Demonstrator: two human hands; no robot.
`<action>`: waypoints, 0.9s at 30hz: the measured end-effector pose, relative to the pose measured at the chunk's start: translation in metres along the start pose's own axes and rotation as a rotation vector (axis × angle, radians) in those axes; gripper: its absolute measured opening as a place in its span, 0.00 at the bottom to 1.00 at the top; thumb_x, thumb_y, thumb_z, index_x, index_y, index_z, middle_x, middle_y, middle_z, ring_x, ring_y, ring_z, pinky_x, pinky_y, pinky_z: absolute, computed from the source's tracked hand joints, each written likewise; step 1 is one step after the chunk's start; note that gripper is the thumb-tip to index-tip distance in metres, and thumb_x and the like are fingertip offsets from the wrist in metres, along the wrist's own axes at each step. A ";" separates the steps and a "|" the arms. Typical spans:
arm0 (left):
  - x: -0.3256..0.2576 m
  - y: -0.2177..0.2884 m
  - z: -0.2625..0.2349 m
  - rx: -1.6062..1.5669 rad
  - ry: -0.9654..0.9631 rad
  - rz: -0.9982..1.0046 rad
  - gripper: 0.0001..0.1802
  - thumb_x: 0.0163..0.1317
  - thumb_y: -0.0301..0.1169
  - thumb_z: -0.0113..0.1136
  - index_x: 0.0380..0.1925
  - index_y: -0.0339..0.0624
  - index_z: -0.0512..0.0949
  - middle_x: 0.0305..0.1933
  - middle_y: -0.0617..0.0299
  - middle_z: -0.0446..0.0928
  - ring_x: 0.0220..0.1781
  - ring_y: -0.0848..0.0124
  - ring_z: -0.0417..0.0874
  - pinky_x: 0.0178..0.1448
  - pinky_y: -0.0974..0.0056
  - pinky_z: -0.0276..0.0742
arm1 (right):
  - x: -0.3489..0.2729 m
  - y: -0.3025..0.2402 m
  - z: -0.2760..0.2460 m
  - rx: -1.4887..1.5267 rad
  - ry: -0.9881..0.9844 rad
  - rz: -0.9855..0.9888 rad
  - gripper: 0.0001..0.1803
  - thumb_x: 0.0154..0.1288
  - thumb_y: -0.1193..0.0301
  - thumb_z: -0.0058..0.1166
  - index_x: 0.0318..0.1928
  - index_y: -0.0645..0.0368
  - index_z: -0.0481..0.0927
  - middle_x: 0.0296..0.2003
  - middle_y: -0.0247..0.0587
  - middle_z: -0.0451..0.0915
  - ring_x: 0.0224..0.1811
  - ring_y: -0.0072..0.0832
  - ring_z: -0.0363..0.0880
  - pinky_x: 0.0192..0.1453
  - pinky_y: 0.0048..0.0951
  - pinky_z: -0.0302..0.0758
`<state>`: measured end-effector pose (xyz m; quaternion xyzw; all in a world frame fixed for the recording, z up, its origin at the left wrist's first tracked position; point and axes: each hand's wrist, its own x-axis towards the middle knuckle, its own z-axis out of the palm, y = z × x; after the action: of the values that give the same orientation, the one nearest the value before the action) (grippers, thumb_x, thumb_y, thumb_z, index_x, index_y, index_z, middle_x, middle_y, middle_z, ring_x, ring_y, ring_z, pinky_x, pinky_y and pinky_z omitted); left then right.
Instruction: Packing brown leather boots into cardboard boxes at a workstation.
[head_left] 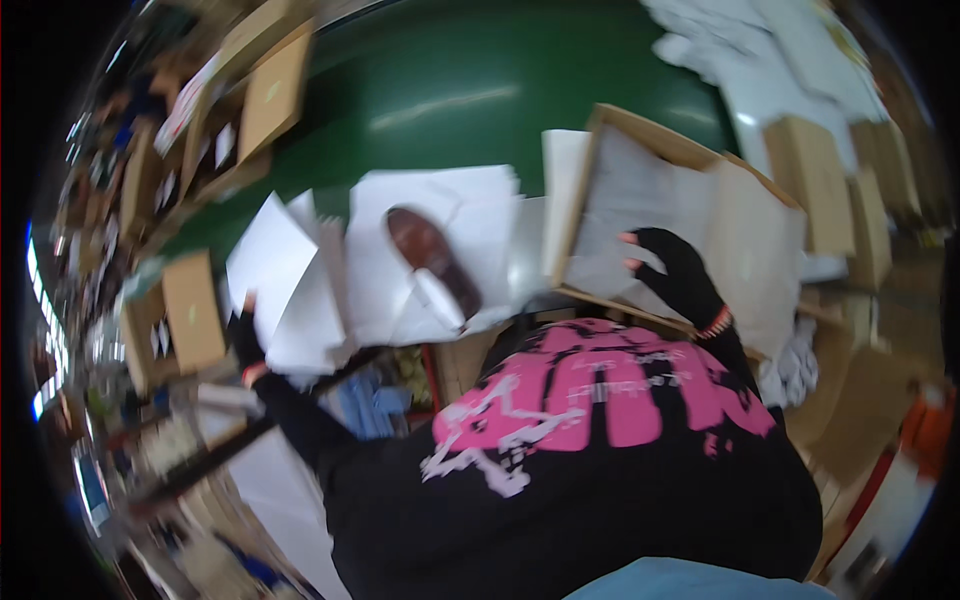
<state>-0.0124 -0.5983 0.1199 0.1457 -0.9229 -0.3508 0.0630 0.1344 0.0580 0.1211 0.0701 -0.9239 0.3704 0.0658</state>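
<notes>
My left hand (246, 338), in a black glove with bare fingertips, grips the near left edge of a white paper sheet (272, 262). That sheet is lifted and tilted over a stack of more white paper. In the middle, a brown leather shoe (425, 243) lies on flat white sheets (372, 290), with a white piece (438, 298) across its near end. To the right sits an open cardboard box (572, 235) lined with pale paper (625, 200). My right hand (680, 275), gloved likewise, is over the box with thumb and fingers apart, holding nothing I can see.
A green table surface (450, 80) extends beyond the papers. Cardboard boxes (275, 95) stand at the left, with another open box (190, 310) nearer. More boxes (812, 190) and crumpled white paper (720, 40) are at the right. Blue cloth-like material (368, 403) shows below the table edge.
</notes>
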 end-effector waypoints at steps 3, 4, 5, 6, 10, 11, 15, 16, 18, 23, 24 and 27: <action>-0.025 0.096 0.021 -0.384 -0.067 0.108 0.35 0.65 0.40 0.56 0.66 0.34 0.59 0.65 0.48 0.66 0.62 0.60 0.71 0.66 0.58 0.66 | 0.000 0.021 -0.003 -0.028 0.020 -0.038 0.19 0.59 0.63 0.61 0.49 0.55 0.79 0.45 0.43 0.79 0.49 0.40 0.77 0.53 0.37 0.73; -0.038 0.131 0.033 -0.608 -0.143 0.014 0.33 0.65 0.37 0.55 0.67 0.34 0.58 0.64 0.49 0.67 0.62 0.61 0.72 0.66 0.58 0.67 | 0.003 0.023 -0.010 -0.017 0.009 -0.017 0.19 0.60 0.61 0.60 0.50 0.56 0.78 0.45 0.43 0.79 0.50 0.39 0.76 0.55 0.38 0.72; -0.050 0.167 0.064 -0.716 -0.240 0.061 0.32 0.66 0.36 0.55 0.66 0.34 0.59 0.64 0.49 0.67 0.62 0.61 0.72 0.65 0.57 0.68 | 0.001 0.027 -0.016 -0.069 0.061 -0.030 0.19 0.59 0.65 0.62 0.51 0.55 0.78 0.45 0.41 0.79 0.49 0.38 0.77 0.54 0.35 0.73; -0.070 0.211 0.088 -0.805 -0.310 0.100 0.32 0.66 0.36 0.54 0.66 0.35 0.59 0.63 0.49 0.68 0.61 0.60 0.73 0.64 0.57 0.70 | -0.002 0.034 -0.025 -0.085 0.076 0.028 0.19 0.59 0.64 0.61 0.50 0.55 0.78 0.45 0.41 0.79 0.50 0.38 0.76 0.54 0.36 0.73; -0.089 0.244 0.193 -0.642 -0.625 0.227 0.27 0.65 0.34 0.55 0.61 0.36 0.64 0.55 0.51 0.73 0.51 0.62 0.79 0.52 0.59 0.79 | -0.017 0.070 -0.040 -0.158 0.213 0.106 0.20 0.57 0.63 0.62 0.49 0.57 0.78 0.46 0.42 0.78 0.51 0.39 0.75 0.56 0.37 0.71; -0.104 0.257 0.238 -0.686 -0.814 0.165 0.26 0.64 0.34 0.58 0.59 0.35 0.66 0.52 0.52 0.75 0.50 0.65 0.80 0.52 0.61 0.78 | -0.024 0.080 -0.039 -0.183 0.261 0.125 0.21 0.57 0.63 0.63 0.49 0.57 0.78 0.46 0.42 0.78 0.51 0.39 0.75 0.56 0.37 0.71; -0.168 0.282 0.367 -0.211 -0.737 0.822 0.43 0.59 0.32 0.62 0.70 0.37 0.49 0.54 0.40 0.74 0.52 0.55 0.80 0.53 0.60 0.75 | -0.054 0.107 -0.045 -0.271 0.332 0.201 0.24 0.55 0.63 0.64 0.51 0.56 0.76 0.49 0.42 0.77 0.54 0.39 0.73 0.59 0.38 0.67; -0.174 0.293 0.367 -0.252 -0.772 0.839 0.43 0.59 0.30 0.60 0.71 0.41 0.48 0.55 0.40 0.74 0.53 0.55 0.80 0.54 0.61 0.75 | -0.065 0.115 -0.045 -0.312 0.342 0.229 0.24 0.55 0.63 0.64 0.51 0.56 0.75 0.50 0.43 0.77 0.55 0.39 0.73 0.60 0.39 0.66; -0.179 0.309 0.367 -0.328 -0.838 0.795 0.43 0.59 0.27 0.58 0.71 0.44 0.47 0.56 0.41 0.73 0.54 0.56 0.80 0.54 0.61 0.75 | -0.088 0.125 -0.051 -0.389 0.393 0.294 0.25 0.55 0.62 0.64 0.52 0.57 0.75 0.51 0.44 0.76 0.57 0.40 0.72 0.61 0.41 0.65; -0.193 0.324 0.347 -0.411 -0.845 0.732 0.40 0.59 0.26 0.58 0.70 0.40 0.50 0.56 0.41 0.73 0.56 0.55 0.78 0.57 0.61 0.74 | -0.144 0.158 -0.074 -0.565 0.595 0.462 0.26 0.54 0.62 0.65 0.52 0.57 0.75 0.50 0.45 0.76 0.56 0.41 0.72 0.60 0.40 0.66; -0.200 0.319 0.355 -0.393 -0.827 0.747 0.40 0.59 0.26 0.58 0.70 0.40 0.51 0.56 0.40 0.73 0.57 0.55 0.78 0.57 0.61 0.73 | -0.154 0.164 -0.076 -0.603 0.637 0.485 0.26 0.54 0.62 0.66 0.52 0.57 0.75 0.50 0.45 0.76 0.56 0.41 0.72 0.61 0.40 0.66; -0.226 0.308 0.399 -0.315 -0.810 0.791 0.42 0.59 0.28 0.58 0.71 0.44 0.48 0.50 0.38 0.76 0.49 0.48 0.80 0.50 0.55 0.75 | -0.164 0.170 -0.087 -0.611 0.661 0.561 0.25 0.56 0.64 0.65 0.53 0.57 0.76 0.51 0.45 0.77 0.57 0.40 0.73 0.61 0.37 0.67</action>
<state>0.0462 -0.0573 0.0245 -0.3663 -0.7946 -0.4611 -0.1477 0.2710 0.2527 0.0401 -0.3228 -0.9028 0.0903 0.2694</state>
